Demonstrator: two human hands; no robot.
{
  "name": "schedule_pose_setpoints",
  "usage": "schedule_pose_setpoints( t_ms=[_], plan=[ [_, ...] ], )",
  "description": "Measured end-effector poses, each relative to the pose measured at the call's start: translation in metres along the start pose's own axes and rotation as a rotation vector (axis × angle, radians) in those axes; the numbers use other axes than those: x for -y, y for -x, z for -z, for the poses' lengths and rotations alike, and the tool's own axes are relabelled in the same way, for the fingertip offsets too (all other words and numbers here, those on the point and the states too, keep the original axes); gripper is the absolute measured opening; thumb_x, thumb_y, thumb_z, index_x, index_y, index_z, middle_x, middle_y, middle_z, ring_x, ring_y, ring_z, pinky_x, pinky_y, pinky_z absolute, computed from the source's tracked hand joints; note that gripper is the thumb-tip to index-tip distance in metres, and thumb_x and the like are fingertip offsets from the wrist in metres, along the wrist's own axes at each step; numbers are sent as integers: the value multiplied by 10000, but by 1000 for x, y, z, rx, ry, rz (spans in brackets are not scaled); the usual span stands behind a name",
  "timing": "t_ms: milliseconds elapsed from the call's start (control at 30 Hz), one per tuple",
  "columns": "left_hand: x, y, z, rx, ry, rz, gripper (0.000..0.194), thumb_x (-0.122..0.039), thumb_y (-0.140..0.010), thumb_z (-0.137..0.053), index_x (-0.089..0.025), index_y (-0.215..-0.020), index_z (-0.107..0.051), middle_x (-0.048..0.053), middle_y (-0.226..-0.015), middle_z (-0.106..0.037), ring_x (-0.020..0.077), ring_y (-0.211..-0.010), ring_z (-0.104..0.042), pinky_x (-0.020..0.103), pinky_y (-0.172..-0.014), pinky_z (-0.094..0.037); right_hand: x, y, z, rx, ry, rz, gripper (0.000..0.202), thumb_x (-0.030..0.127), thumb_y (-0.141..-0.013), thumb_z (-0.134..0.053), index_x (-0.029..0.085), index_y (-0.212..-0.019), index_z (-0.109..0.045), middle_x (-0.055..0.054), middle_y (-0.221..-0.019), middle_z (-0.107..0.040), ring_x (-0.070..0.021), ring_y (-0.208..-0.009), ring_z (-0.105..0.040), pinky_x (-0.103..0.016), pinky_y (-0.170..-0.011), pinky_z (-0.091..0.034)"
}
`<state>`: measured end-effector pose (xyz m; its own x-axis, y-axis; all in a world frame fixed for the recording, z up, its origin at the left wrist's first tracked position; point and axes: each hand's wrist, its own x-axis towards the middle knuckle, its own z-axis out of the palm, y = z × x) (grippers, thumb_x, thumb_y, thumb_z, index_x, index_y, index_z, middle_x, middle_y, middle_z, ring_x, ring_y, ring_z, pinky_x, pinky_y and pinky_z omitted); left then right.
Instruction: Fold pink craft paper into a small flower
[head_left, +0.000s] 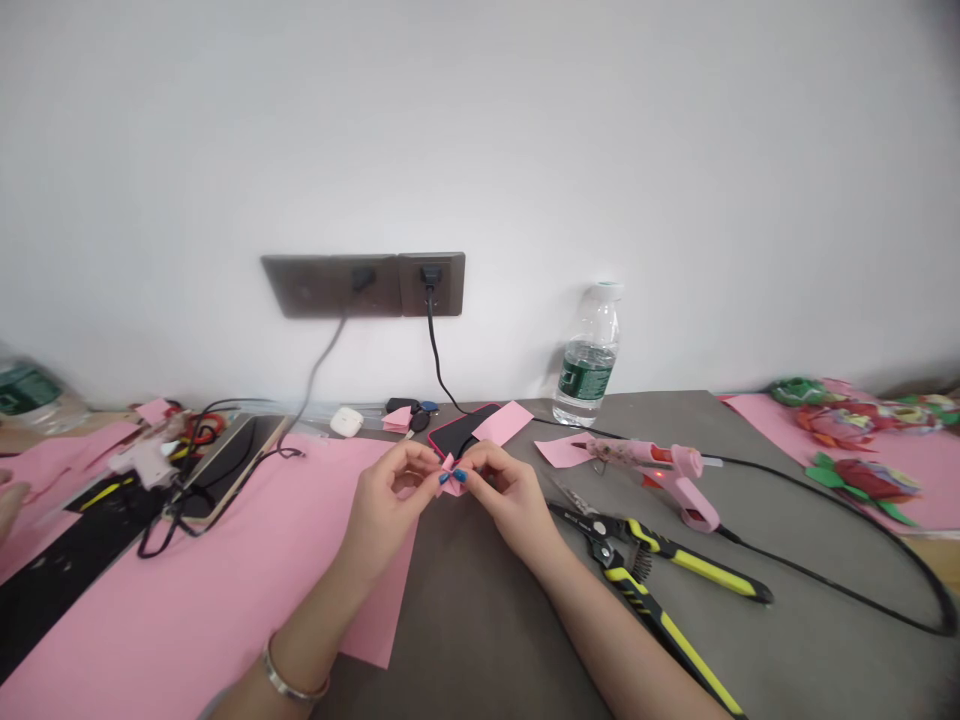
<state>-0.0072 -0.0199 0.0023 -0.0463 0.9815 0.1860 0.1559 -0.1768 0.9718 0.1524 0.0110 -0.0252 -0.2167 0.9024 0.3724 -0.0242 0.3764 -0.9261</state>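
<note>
Between the fingertips of both hands sits a small folded piece of pink paper [451, 487], held above the grey table. My left hand [394, 492] pinches one side of it, thumb against the fingers. On the other side, my right hand [504, 490] grips it the same way. Blue polish shows on the thumbnails. Just behind the hands lie a phone with a red edge [454, 436] and a loose pink paper strip [504, 424]. A large pink sheet [247, 590] spreads under and left of my left forearm.
Right of my hands lie a pink glue gun [679, 470] with its cable and yellow-black pliers [637, 545]. A water bottle [590, 355] stands by the wall. Paper flowers [870, 480] rest at far right. A phone [232, 465] and cables lie left; another person's hand [9, 505] shows at the edge.
</note>
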Motion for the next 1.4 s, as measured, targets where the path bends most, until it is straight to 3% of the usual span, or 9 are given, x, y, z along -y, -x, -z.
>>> schedule_pose_setpoints(
  t_ms=[100,233,500,700,833,1000,1167,1267,1400],
  plan=[
    [-3,0,-2,-37,-22,-11,126,-297,-774,-661,-195,-798,-591,5,-784,-629,145,-715,-624,235,-622,-525,3,0,0,-52,-10,18,237,362,-874,-607,191,-712,-636,-34,-735,-594,-180,-712,-528,-299,-656,-392],
    [-3,3,-5,26,-66,104,235,-368,-785,-640,-184,-666,-553,-36,-559,-532,108,-492,-524,203,-455,-443,5,2,0,-146,14,41,219,342,-877,-599,203,-710,-625,-31,-742,-581,-189,-747,-516,-304,-679,-386],
    [-3,3,-8,-21,-31,106,156,-323,-772,-652,-182,-741,-592,-10,-674,-613,123,-565,-596,209,-498,-461,-1,1,-4,-113,-85,-113,186,370,-804,-679,192,-753,-698,-46,-747,-670,-186,-697,-569,-301,-648,-435],
    [-3,2,-4,-66,-120,2,96,-274,-802,-613,-183,-798,-643,51,-817,-670,187,-796,-638,246,-612,-513,-1,2,-6,-145,-152,-138,188,368,-777,-704,187,-745,-666,-37,-725,-673,-185,-680,-599,-294,-635,-458],
    [0,1,-3,-36,-235,-157,120,-215,-824,-581,-199,-890,-680,62,-908,-668,164,-753,-621,243,-587,-491,0,2,-7,-187,-176,-97,183,368,-786,-698,192,-762,-656,-21,-716,-654,-171,-674,-585,-281,-634,-456],
    [3,0,0,-98,-410,-350,120,-152,-826,-582,-225,-853,-673,33,-872,-654,150,-733,-598,241,-603,-468,1,2,-7,-97,-155,-104,209,390,-798,-681,188,-755,-654,-22,-706,-649,-159,-644,-568,-271,-602,-448],
    [3,3,0,-146,-381,-201,99,-192,-849,-568,-231,-886,-651,-20,-671,-618,125,-579,-572,229,-557,-470,-1,2,-7,-116,-141,-135,205,386,-797,-682,187,-761,-648,-29,-722,-653,-163,-652,-567,-275,-602,-446],
    [2,5,-2,-142,-235,-93,105,-238,-848,-583,-231,-941,-632,-4,-767,-693,134,-607,-656,235,-583,-534,-2,3,-7,-185,-127,-128,194,369,-792,-692,190,-751,-632,-25,-716,-636,-164,-654,-564,-274,-600,-447],
    [0,6,-6,-123,-182,-62,111,-242,-799,-647,-227,-905,-678,17,-831,-713,151,-669,-685,232,-582,-565,-1,5,-10,-196,-133,-59,156,337,-798,-689,198,-761,-627,-29,-760,-633,-172,-708,-584,-282,-646,-474]
  ],
)
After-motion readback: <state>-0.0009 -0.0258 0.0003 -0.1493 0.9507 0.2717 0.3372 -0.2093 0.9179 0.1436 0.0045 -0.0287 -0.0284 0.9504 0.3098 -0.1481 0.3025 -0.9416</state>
